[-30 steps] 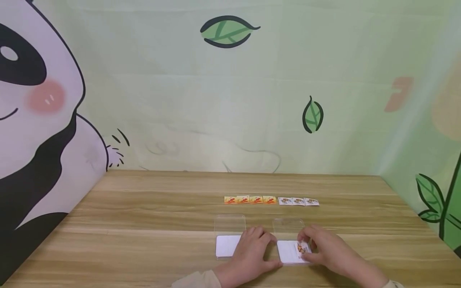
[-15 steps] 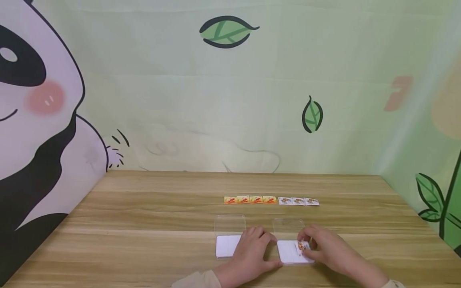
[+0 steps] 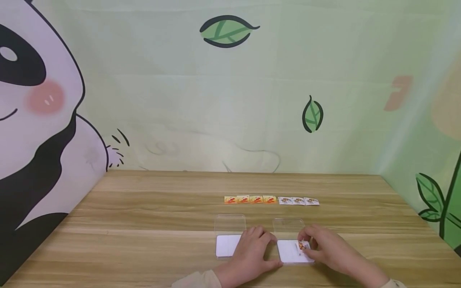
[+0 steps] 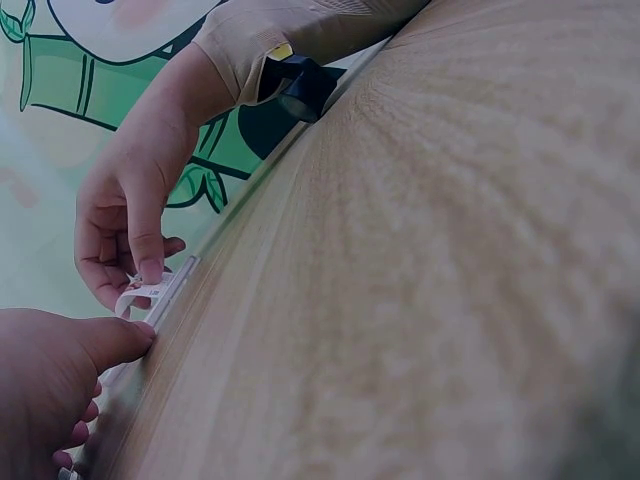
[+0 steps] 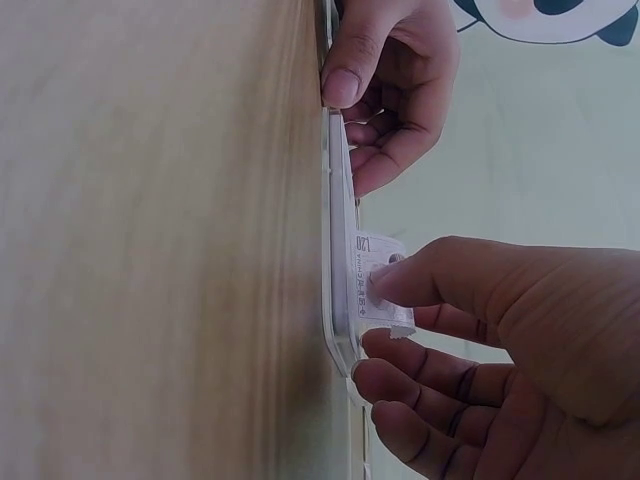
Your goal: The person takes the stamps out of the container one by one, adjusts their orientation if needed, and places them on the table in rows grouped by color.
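Note:
My right hand [image 3: 329, 248] pinches a small postage stamp [image 5: 375, 285] between thumb and fingers. The stamp, printed "120" on its white border, stands bent up at the right part of a white insert [image 3: 287, 251]. That insert lies in the right-hand clear plastic case, whose transparent lid [image 3: 288, 225] is folded back. My left hand [image 3: 252, 252] holds the same case at its left end, thumb [image 4: 125, 340] at the near corner and fingers at the far side. Left of it lies a second clear case with a white insert [image 3: 226, 245], partly covered by my left hand.
Behind the cases, several orange-yellow stamps [image 3: 250, 199] lie in a row, with 3 white-bordered stamps [image 3: 298, 201] to their right. The second case's clear lid [image 3: 230, 223] lies folded back. A printed panda cloth [image 3: 173, 100] rises behind the wooden table [image 3: 144, 248].
The stamp in my right hand has tilted up slightly from the insert. My left hand and both cases have stayed in place.

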### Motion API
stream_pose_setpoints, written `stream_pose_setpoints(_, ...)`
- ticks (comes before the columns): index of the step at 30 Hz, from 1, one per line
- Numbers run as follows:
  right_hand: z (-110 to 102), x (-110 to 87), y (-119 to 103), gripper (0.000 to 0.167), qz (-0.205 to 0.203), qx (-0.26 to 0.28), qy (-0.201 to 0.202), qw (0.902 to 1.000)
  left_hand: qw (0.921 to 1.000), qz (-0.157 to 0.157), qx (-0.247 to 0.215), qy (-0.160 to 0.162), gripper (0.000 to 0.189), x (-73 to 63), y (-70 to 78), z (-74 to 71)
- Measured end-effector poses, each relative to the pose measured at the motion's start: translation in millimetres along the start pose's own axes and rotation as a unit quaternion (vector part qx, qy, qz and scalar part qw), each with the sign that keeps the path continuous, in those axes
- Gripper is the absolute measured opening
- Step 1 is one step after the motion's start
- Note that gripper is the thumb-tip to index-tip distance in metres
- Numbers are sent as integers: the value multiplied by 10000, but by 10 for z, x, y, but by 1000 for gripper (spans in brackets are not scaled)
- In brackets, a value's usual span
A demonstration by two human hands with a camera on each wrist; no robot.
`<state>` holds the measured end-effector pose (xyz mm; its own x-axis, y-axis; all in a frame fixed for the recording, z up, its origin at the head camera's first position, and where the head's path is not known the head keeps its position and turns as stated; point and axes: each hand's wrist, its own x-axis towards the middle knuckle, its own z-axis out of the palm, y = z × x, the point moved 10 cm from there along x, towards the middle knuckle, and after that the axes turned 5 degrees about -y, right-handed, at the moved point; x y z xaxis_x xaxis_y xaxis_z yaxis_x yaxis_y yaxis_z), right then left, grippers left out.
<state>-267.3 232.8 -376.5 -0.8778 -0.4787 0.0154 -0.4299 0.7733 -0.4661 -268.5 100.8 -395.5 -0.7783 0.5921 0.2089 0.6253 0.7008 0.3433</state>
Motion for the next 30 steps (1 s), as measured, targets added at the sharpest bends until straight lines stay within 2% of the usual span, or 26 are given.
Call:
stream_pose_setpoints(13,-1,0,39,13,167,233,11,9996,10000,-50,19,-59,45,-2,-8,8)
stream_pose_setpoints(30,-35,2,29,13,37,319,198,9993,10000,-25,83,-2,44,-2,-1,5)
